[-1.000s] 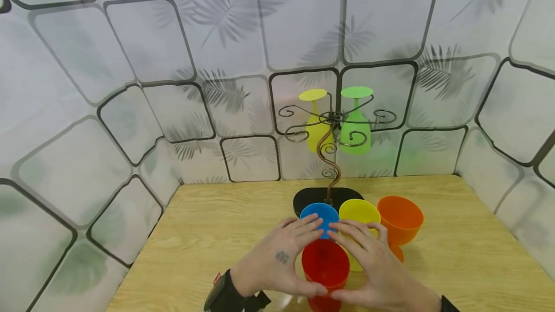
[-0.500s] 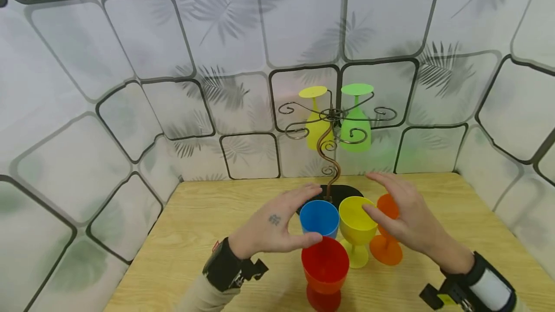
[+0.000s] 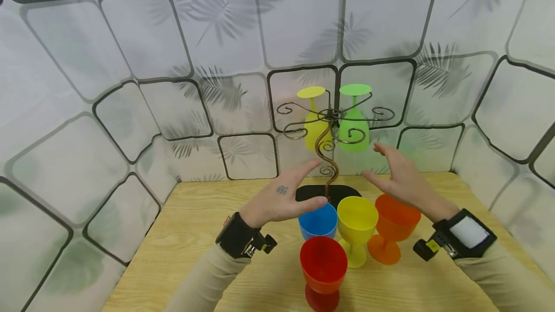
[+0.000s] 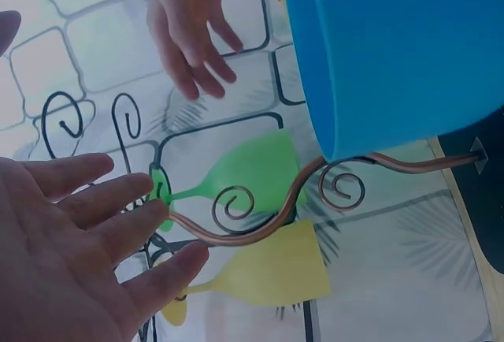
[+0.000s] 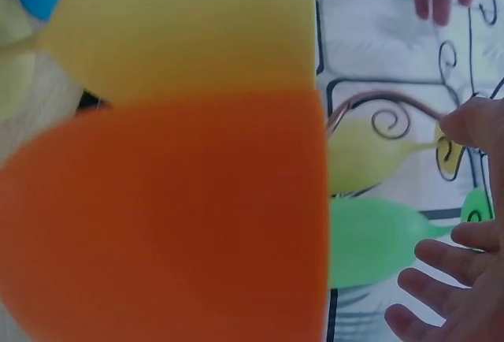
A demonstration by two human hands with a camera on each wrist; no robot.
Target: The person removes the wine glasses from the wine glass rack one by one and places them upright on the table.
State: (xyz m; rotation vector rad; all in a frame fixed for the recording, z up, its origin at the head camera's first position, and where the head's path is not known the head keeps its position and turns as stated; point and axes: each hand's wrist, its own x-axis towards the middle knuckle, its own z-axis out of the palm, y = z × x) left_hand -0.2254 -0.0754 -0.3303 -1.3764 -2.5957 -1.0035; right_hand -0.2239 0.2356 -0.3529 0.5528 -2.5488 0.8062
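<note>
My left hand (image 3: 288, 194) hovers above and just left of the blue goblet (image 3: 318, 221), fingers spread and holding nothing. Over the orange goblet (image 3: 396, 218) my right hand (image 3: 401, 177) is raised, its fingers apart and its palm bare. Between the hands, the yellow goblet (image 3: 357, 213) stands upright on the table. Nearest to me is the red goblet (image 3: 323, 264). Behind them rises a curled metal rack (image 3: 331, 160). A second yellow goblet (image 4: 276, 267) and a green goblet (image 4: 256, 172) hang from it upside down.
The rack's black oval base (image 3: 347, 190) sits behind the blue goblet. The wooden table (image 3: 217, 206) ends at a wall covering (image 3: 234, 37) patterned with squares and leaves, which closes in on both sides. Curled rack arms (image 3: 383, 113) stick out towards both sides.
My hands were together around the red goblet's top; they have parted and lifted towards the rack. The right moved right and away, the left further forward. The goblets stay in place.
</note>
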